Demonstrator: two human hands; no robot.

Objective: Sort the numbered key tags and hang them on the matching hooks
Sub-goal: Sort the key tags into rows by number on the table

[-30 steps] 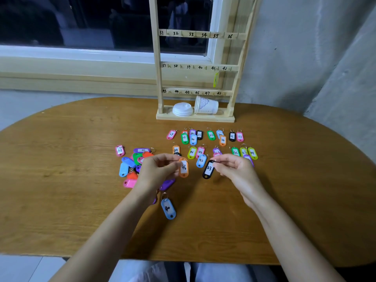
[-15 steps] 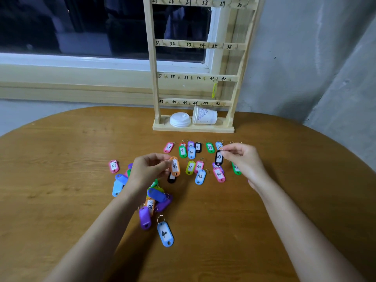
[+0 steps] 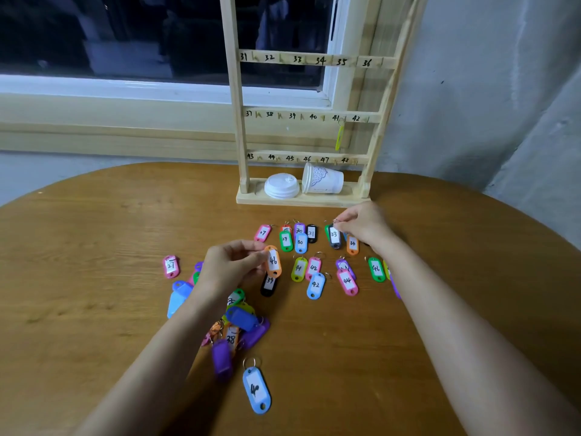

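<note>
Looking down through the head camera, I am pinching the orange 46 tag (image 3: 273,262) between the thumb and fingertips of my left hand (image 3: 232,265), holding it upright just beside the black 39 tag (image 3: 269,284). My right hand (image 3: 364,225) is pinching the ring of the black 33 tag (image 3: 334,236), which is sitting in the far row just beside the orange 34 tag (image 3: 352,244); whether it is touching the table (image 3: 94,247) I cannot tell. The wooden hook rack (image 3: 235,121) is standing at the table's far edge, with a yellow tag (image 3: 339,137) hanging under 41. A paper cup (image 3: 323,180) is lying on its side beside white lids (image 3: 282,185) on the rack's base. A heap of mixed tags (image 3: 242,322) is lying under my left forearm, and the blue 40 tag (image 3: 256,390) is lying alone nearest me.
</note>
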